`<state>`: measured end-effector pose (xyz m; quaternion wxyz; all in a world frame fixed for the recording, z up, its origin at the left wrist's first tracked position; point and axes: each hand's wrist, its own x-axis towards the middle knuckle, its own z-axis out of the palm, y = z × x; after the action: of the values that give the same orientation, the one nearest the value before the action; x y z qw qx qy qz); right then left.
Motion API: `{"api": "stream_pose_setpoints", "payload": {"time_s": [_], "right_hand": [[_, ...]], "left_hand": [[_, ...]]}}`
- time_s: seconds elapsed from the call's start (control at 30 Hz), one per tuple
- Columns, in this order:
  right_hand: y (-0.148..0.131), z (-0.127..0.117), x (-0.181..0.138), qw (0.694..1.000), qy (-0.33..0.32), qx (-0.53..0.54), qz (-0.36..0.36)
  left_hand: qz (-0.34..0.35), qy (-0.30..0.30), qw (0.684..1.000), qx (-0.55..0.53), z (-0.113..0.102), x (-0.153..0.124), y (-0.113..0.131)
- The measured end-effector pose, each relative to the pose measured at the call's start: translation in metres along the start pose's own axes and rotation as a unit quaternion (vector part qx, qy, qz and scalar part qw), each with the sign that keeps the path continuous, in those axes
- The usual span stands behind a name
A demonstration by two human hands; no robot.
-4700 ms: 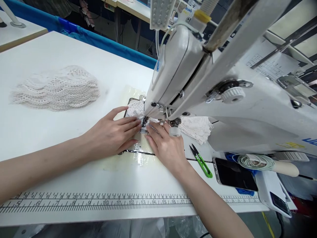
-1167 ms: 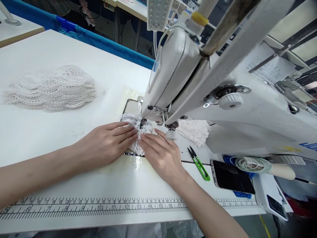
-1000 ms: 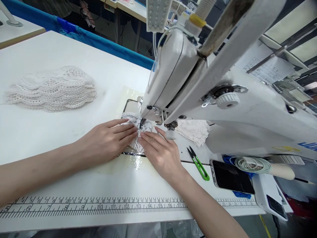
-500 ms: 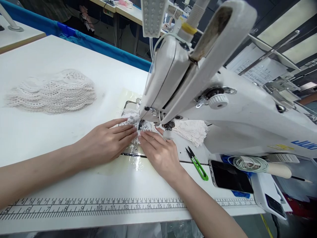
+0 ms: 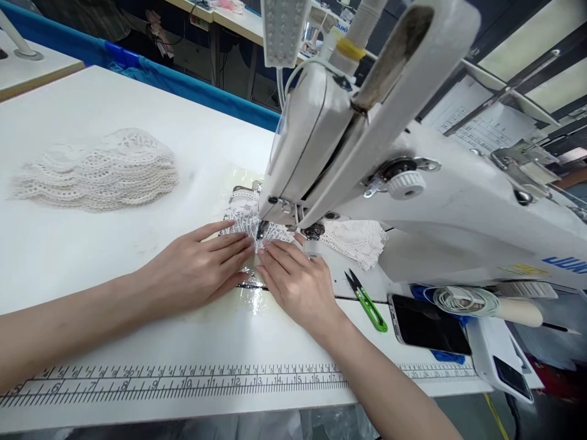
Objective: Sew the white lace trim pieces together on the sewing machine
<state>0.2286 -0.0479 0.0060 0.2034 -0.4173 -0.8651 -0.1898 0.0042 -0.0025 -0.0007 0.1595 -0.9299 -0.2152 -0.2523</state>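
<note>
Step in hand, prob.: guiding lace pc. [image 5: 241,209] under presser foot [image 5: 262,230] of sewing m/c [image 5: 309,140]. Lace lies gathered on m/c bed [image 5: 332,272], at foot. L hand [image 5: 202,260] & R hand [image 5: 299,286] either side, fingers near straight, slightly apart, resting at lace edge, nothing pinched afaict. Next move calls for, I'd judge, even feed, fingertips clear of foot.

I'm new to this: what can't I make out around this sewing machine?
Head view, hidden: part of the white lace, under the left hand and right hand.
Head view, too small: any needle at the presser foot.
Head view, too small: writing on the printed sheet, crossed by a metal rod.
Head view, blurred: piece count of the lace stack.
</note>
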Motion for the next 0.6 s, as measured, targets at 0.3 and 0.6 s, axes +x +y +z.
{"api": "stream_pose_setpoints", "payload": {"time_s": [0.3, 0.6], "right_hand": [[0.003, 0.006, 0.003, 0.999, -0.026, -0.016, 0.023], [0.004, 0.006, 0.003, 0.998, -0.044, -0.014, 0.036]], "left_hand": [[0.006, -0.002, 1.0, 0.019, 0.007, 0.003, -0.007], [-0.003, -0.005, 1.0, -0.008, 0.01, 0.005, -0.012]]}}
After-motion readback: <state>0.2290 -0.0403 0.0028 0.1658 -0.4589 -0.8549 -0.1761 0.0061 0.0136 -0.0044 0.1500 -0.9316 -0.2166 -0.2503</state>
